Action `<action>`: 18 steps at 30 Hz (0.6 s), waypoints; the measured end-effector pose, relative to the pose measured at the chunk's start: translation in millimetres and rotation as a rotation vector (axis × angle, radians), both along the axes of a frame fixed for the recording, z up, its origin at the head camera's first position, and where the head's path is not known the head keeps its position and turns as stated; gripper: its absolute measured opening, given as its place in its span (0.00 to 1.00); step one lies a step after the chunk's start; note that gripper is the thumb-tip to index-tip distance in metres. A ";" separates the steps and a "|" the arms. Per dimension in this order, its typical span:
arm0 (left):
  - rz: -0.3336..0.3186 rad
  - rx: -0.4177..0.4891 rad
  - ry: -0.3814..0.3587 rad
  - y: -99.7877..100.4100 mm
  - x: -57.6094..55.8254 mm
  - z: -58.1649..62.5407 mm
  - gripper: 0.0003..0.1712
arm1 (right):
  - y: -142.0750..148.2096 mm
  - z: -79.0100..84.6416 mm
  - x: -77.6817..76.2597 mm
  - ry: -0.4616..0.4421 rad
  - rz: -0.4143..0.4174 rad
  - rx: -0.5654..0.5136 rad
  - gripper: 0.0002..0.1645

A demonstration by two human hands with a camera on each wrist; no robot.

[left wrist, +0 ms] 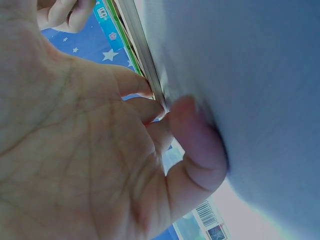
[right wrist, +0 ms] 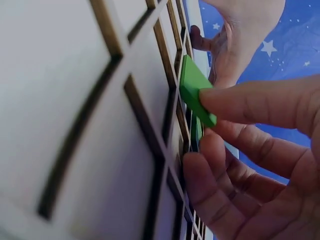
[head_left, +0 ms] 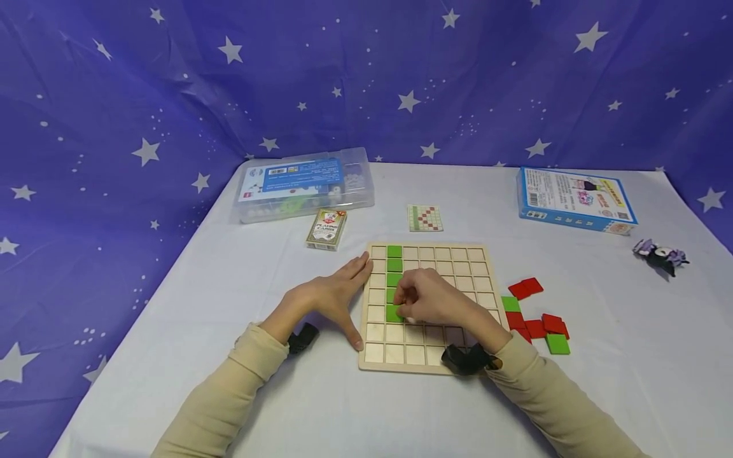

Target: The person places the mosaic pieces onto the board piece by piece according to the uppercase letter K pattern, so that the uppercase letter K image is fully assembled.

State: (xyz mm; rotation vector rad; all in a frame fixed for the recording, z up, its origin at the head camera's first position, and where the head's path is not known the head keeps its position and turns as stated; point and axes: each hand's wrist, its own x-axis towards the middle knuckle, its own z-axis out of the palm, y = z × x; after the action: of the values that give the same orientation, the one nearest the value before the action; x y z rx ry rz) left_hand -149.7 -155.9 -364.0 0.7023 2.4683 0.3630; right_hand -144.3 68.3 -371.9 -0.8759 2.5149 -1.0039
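On the table (head_left: pixel 217 286), a clear plastic case (head_left: pixel 303 181) is holding small white pieces and something green, both hard to make out. A playing-card box (head_left: pixel 327 229) is lying just in front of it and a blue box (head_left: pixel 577 200) is resting at the far right, their insides hidden. The wooden grid board (head_left: pixel 395 353) is holding four green tiles (head_left: pixel 394 265) in its second column from the left. Over the next square nearer the person, the right hand (head_left: pixel 429 296) is pinching a fifth green tile (right wrist: pixel 196 90), tilted, between thumb and fingers. The left hand (head_left: pixel 338 299) is touching the board's left edge, thumb spread wide from the fingers, gripping nothing. The right forearm is covering part of the board. To its right, two loose green tiles (head_left: pixel 558 345) and probably seven red tiles (head_left: pixel 536 329) are lying, some overlapping. One pattern card (head_left: pixel 425 218) is lying beyond the board.
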 end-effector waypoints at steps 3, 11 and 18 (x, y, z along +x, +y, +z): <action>-0.007 0.003 0.007 0.9 -0.4 -0.7 0.85 | -0.6 -0.2 1.5 0.015 -0.013 0.016 0.05; -0.015 -0.015 0.007 3.0 -0.1 -0.2 0.84 | -2.7 -1.7 3.7 0.023 0.005 0.041 0.08; -0.025 -0.013 0.023 2.5 1.2 0.2 0.85 | -1.6 0.4 4.7 -0.008 0.078 0.053 0.06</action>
State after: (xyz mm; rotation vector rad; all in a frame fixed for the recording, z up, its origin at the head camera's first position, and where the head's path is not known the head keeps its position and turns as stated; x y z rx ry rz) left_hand -148.5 -153.4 -363.7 0.7348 2.4792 0.3311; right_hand -139.6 66.7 -371.5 -0.9445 2.4681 -0.9106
